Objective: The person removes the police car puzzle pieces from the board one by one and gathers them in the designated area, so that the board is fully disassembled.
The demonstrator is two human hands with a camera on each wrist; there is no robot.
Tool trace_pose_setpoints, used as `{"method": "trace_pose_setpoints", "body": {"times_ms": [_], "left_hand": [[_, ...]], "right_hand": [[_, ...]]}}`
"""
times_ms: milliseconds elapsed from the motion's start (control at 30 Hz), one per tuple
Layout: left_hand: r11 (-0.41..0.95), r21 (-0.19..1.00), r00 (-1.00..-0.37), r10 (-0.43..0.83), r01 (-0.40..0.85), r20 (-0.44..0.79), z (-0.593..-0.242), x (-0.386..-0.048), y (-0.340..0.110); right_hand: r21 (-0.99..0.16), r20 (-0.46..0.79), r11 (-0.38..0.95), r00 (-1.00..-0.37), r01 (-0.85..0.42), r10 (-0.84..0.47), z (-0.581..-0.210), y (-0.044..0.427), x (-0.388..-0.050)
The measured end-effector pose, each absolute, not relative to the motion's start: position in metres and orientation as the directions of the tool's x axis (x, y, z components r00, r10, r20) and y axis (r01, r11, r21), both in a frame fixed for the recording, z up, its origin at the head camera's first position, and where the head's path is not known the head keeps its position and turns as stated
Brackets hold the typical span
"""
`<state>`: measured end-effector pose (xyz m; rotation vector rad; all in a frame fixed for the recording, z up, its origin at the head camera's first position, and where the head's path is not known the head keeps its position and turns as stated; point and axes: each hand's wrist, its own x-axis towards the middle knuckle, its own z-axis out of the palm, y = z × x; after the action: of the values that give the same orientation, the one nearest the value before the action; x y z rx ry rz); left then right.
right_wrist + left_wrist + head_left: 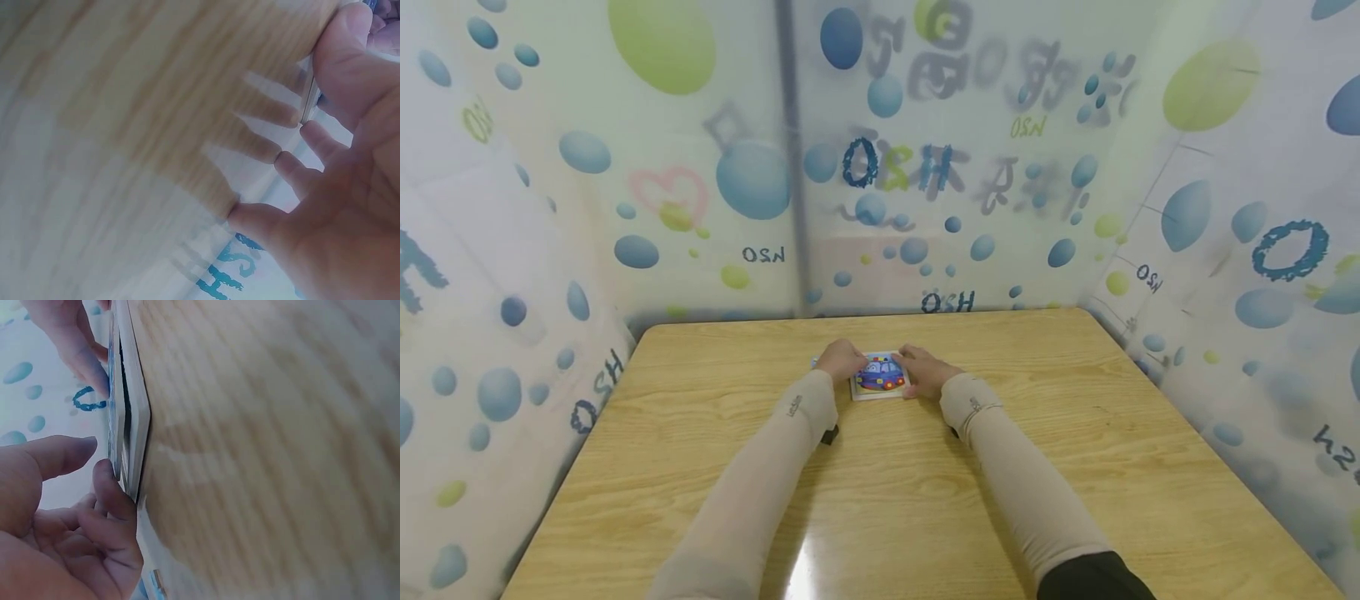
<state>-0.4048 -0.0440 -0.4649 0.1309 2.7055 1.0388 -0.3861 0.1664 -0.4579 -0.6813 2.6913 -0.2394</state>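
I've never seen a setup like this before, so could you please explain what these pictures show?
There is no machine here: a person is working with two bare hands. The wide picture comes from a camera worn on the head, looking forward and down. The other two come from cameras on the left and right wrists, each close to that hand's work.

On the wooden table lies a small board with a colourful car picture. The left hand and right hand touch it from opposite sides. From the left wrist, a thin panel shows with a gap above its base; I can't tell whether the left hand grips it. The right hand has its fingers spread toward the tabletop.
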Motion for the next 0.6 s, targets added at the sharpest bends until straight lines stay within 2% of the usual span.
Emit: {"method": "trace_pose_setpoints", "body": {"times_ms": [267,600], "left_hand": [[0.744,0.667,-0.963,0.194,0.023,-0.184,-0.469,-0.408,-0.043],[0.758,0.652,-0.981,0.121,-0.006,-0.150,-0.461,-0.404,-0.032]], "right_hand": [[-0.245,-0.290,0.867,-0.820,-0.434,-0.493,-0.459,0.168,-0.386],[-0.243,-0.284,0.861,-0.816,-0.448,-0.504,-0.460,0.169,-0.387]]}}
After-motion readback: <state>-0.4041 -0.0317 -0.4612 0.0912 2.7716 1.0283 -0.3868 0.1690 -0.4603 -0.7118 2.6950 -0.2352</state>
